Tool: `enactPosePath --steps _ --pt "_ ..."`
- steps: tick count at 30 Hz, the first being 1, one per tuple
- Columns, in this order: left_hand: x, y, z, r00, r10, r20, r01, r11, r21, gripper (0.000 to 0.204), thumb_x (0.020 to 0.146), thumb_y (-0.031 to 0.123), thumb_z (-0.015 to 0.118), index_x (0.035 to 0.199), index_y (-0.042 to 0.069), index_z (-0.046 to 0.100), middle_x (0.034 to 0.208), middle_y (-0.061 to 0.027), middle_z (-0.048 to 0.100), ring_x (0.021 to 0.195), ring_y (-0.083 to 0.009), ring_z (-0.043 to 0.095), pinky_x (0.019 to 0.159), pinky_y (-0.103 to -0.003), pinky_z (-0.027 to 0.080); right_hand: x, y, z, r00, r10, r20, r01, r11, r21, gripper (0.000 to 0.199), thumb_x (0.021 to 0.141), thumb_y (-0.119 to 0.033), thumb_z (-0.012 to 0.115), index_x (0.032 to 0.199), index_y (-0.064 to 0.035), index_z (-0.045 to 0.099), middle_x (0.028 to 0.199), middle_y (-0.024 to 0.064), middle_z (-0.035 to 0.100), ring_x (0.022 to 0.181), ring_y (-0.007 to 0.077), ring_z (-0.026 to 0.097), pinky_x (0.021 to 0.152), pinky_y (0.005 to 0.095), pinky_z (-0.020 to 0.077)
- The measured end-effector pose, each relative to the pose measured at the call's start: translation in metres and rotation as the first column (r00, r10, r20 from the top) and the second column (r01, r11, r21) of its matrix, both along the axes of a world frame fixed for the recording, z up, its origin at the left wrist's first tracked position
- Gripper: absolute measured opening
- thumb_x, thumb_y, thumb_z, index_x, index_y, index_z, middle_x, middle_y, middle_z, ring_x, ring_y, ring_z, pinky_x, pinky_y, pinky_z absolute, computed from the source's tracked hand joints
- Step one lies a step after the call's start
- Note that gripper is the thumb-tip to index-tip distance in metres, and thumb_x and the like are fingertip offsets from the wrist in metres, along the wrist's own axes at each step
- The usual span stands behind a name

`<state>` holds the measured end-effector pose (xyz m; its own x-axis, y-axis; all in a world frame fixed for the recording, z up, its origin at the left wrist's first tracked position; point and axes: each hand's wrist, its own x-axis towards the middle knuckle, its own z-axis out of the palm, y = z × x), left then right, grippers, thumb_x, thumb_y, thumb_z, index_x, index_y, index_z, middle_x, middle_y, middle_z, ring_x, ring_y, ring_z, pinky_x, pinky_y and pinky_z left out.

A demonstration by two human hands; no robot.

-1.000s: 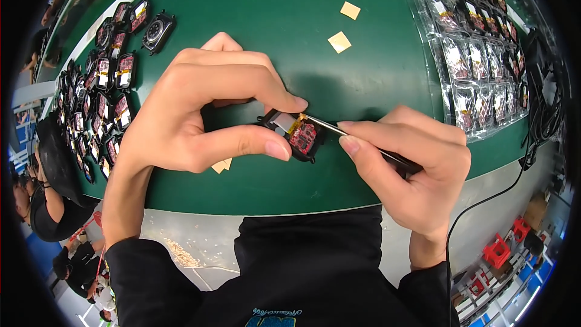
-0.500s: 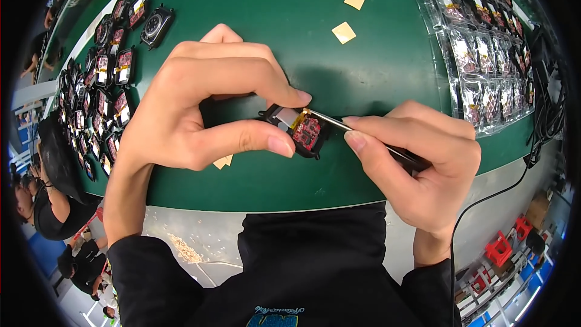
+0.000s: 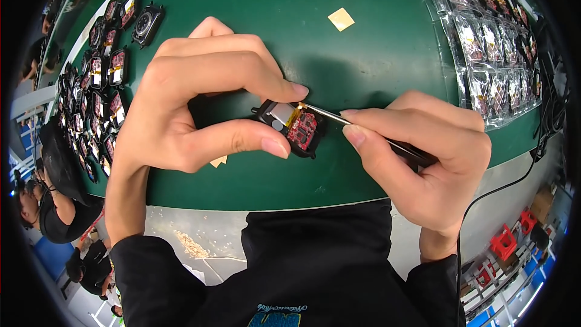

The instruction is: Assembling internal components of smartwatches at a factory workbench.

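Across the three pictures the hands sit a little lower and further right in the frame. The left hand (image 3: pixel 200 103) turns the small black module (image 3: pixel 290 127) slightly, and the tweezers (image 3: pixel 363 130) in the right hand (image 3: pixel 423 157) lie a bit flatter, tip at the module's upper edge.

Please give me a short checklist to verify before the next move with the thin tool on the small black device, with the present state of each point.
1. The left hand pinches the small black device between thumb and forefinger: ok.
2. The right hand holds the thin tool like a pen: ok.
3. The tool tip meets the top edge of the device, near the red circuit board: ok.
4. The silver part inside is seated properly: cannot tell.
5. The device is clear of the tan squares on the green mat: ok.
6. The tip is under a part or only touching it: cannot tell.
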<state>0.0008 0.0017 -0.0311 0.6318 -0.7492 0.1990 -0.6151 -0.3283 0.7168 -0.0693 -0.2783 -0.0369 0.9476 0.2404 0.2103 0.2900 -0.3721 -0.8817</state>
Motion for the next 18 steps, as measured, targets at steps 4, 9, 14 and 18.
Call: enactPosePath --steps 4,9,14,18 --pt "-0.001 0.0 0.0 1.0 -0.017 0.023 0.017 0.999 0.027 0.064 0.071 0.055 0.093 0.098 -0.002 0.083 0.088 -0.0097 0.078 0.074 -0.0222 0.066 0.08 -0.037 0.04 0.003 0.0 0.0 0.999 0.039 -0.012 -0.039 0.999 -0.025 0.019 0.081 0.009 0.083 0.098 0.0016 0.087 0.07 0.0055 0.07 0.055 0.0082 0.056 0.05 0.0251 0.0347" --pt "-0.001 -0.001 0.002 0.999 -0.019 0.03 0.017 0.998 0.06 0.068 0.068 0.056 0.095 0.101 -0.002 0.084 0.088 -0.0098 0.077 0.074 -0.0223 0.065 0.08 -0.037 0.039 0.001 0.0 0.0 0.999 0.026 0.027 -0.026 0.999 -0.024 0.02 0.08 0.009 0.083 0.098 0.0016 0.087 0.068 0.0044 0.069 0.054 0.0076 0.055 0.05 0.0249 0.0334" --pt "0.0 -0.001 0.003 1.0 -0.009 0.019 0.008 0.998 0.063 0.069 0.068 0.056 0.095 0.102 -0.003 0.084 0.087 -0.0105 0.077 0.074 -0.0225 0.066 0.08 -0.037 0.04 0.001 -0.001 -0.004 0.998 0.023 0.06 -0.02 0.999 -0.038 0.02 0.078 0.007 0.084 0.097 0.0017 0.087 0.068 0.0039 0.069 0.052 0.0066 0.053 0.049 0.024 0.0322" --pt "-0.002 -0.002 0.004 1.0 0.006 0.019 -0.008 0.998 0.069 0.07 0.069 0.057 0.095 0.101 -0.004 0.083 0.086 -0.0103 0.076 0.074 -0.0223 0.066 0.08 -0.037 0.04 0.001 -0.001 -0.006 0.997 0.02 0.077 -0.019 1.0 -0.017 0.02 0.077 0.007 0.084 0.097 0.0016 0.087 0.068 0.004 0.069 0.051 0.0064 0.052 0.049 0.0236 0.0319"
